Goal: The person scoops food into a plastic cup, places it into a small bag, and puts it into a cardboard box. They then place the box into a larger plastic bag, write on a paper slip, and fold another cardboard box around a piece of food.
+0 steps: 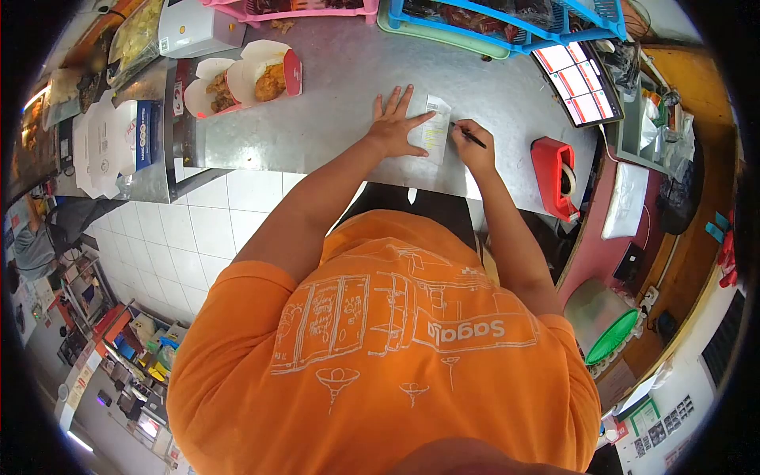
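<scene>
A printed paper receipt (434,138) lies on the metal table (332,59), with yellow marks across its text. My left hand (393,129) is spread flat beside it, thumb and a fingertip reaching onto its left edge. In my right hand (477,149) is a black pen (473,138), gripped with its tip near the receipt's right edge. To the left of my hands, two open food boxes (294,73) hold fried chicken (270,83) and other browned pieces (222,95).
A red tape dispenser (546,176) stands at the table's right front. Behind it leans a tablet (576,83) with red and white panels. Blue (507,36) and pink baskets (297,14) line the back edge. Flattened cartons (99,150) lie at left.
</scene>
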Tool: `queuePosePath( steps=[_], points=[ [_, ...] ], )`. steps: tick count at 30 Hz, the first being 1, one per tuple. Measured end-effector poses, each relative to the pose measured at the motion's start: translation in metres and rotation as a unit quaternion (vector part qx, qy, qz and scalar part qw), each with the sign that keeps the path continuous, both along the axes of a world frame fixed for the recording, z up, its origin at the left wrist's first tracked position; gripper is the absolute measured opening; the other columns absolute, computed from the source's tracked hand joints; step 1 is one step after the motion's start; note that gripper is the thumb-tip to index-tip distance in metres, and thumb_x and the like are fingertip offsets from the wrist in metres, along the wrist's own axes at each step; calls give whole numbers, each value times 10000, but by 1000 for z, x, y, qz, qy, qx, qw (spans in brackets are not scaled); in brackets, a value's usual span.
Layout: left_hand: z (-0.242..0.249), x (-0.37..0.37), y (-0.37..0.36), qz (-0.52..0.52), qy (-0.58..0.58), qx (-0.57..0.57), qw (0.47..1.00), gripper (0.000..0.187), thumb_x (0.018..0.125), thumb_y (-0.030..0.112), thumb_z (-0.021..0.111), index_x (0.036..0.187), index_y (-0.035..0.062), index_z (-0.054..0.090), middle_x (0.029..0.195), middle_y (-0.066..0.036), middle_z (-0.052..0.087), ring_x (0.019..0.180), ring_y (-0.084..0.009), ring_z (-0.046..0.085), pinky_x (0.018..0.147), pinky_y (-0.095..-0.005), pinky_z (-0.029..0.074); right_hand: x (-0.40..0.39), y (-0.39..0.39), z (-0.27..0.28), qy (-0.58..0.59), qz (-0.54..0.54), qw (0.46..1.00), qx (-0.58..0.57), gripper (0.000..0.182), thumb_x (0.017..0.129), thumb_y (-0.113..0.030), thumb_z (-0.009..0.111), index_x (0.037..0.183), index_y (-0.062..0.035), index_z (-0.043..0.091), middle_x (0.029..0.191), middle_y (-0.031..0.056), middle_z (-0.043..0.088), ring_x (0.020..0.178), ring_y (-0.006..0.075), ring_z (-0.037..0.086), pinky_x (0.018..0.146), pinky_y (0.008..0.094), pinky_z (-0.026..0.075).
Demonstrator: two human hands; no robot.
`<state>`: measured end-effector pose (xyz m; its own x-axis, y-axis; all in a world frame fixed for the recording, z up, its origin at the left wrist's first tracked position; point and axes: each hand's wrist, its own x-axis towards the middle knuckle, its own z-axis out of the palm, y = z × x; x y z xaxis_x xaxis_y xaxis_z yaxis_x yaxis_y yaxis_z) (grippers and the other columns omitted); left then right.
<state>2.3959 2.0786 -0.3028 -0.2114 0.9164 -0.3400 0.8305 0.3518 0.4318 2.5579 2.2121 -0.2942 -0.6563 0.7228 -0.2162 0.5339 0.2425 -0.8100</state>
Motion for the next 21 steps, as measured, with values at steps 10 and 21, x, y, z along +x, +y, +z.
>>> queuePosePath(
  steps=[10, 21],
  points=[
    [0, -1, 0, 1, -6, 3, 1000, 890, 604, 627, 701, 1383, 410, 329, 1510, -183, -78, 1387, -381, -80, 1060, -594, -27, 15, -18, 0, -19, 35, 996, -85, 180, 793, -129, 616, 923, -7, 642, 759, 93, 659, 681, 128, 611, 642, 253, 473],
    [-1, -1, 0, -3, -1, -1, 1000, 893, 600, 648, 690, 1382, 419, 325, 1509, -189, -73, 1385, -389, -81, 1056, -603, -10, 3, -18, 7, -63, 61, 995, 38, 191, 787, -158, 635, 932, -35, 640, 793, 133, 659, 703, 226, 647, 652, 302, 489]
  ],
)
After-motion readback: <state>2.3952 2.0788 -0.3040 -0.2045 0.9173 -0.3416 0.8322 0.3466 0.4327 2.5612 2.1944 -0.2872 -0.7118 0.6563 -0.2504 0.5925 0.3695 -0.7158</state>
